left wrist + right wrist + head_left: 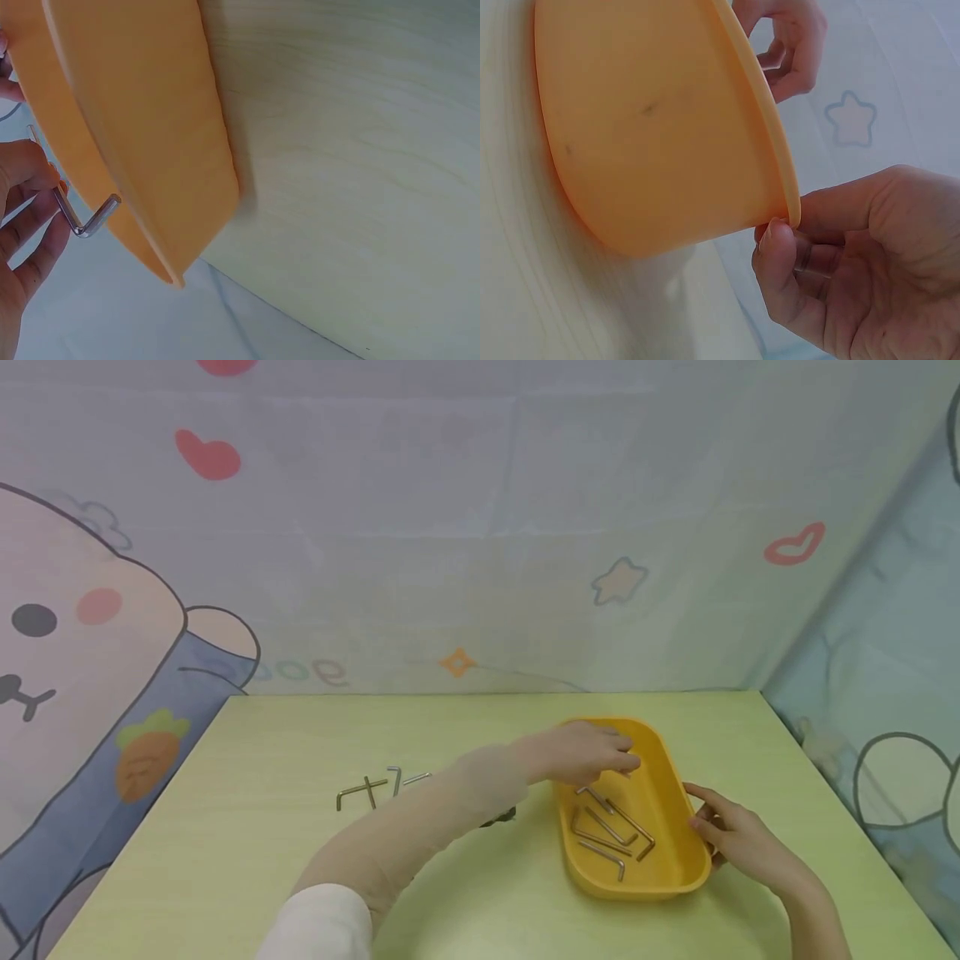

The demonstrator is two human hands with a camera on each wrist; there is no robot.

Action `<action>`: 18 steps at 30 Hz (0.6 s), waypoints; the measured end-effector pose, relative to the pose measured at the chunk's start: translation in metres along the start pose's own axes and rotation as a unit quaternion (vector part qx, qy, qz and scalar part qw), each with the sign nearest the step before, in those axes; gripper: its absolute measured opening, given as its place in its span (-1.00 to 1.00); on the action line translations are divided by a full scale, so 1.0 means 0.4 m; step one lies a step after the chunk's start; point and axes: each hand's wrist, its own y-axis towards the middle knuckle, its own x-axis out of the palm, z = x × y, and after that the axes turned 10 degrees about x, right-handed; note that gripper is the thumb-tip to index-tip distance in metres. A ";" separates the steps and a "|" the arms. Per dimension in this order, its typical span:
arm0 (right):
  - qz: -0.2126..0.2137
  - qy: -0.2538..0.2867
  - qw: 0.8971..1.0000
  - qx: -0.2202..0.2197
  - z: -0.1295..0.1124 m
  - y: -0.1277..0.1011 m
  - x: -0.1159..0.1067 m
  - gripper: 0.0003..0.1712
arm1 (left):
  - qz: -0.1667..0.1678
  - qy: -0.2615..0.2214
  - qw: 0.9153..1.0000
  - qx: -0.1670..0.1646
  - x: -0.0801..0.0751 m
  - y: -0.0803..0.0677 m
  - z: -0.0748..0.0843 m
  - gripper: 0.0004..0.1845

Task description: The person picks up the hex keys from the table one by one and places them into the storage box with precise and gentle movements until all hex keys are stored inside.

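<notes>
Left hand [581,753] over the far end of a yellow tray [657,806], the forearm crossing the table [480,893] from the near left; its thumb and fingers pinch one bent metal hex key [97,217], seen in the left wrist view with its short leg beside the tray's rim and hidden in the head view. Right hand [742,839] at the tray's right side, thumb and fingers gripping the rim. Tray, on the right part of the table, with its long sides running from near to far; five loose keys [606,826] lie in its near and middle parts, pointing different ways. To the left, beyond the left forearm, a small group of further keys [360,789] rests on the table, two of them crossed; the forearm may cover others. Just beside the forearm, a dark object [501,818], partly covered and too small to identify. White sleeve [318,922] at the near left. Behind the table, a pale cloth [420,527] printed with hearts and a star.
</notes>
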 end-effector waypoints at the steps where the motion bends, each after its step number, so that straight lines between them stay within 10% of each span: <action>1: 0.001 0.000 1.000 0.001 -0.001 0.000 0.000 -0.36 | -0.006 -0.002 1.000 0.000 0.001 0.005 0.000 -0.63; 18: 0.003 0.002 1.000 0.007 -0.004 -0.004 0.000 -0.36 | -0.057 -0.017 0.998 0.000 0.055 0.070 -0.006 -0.63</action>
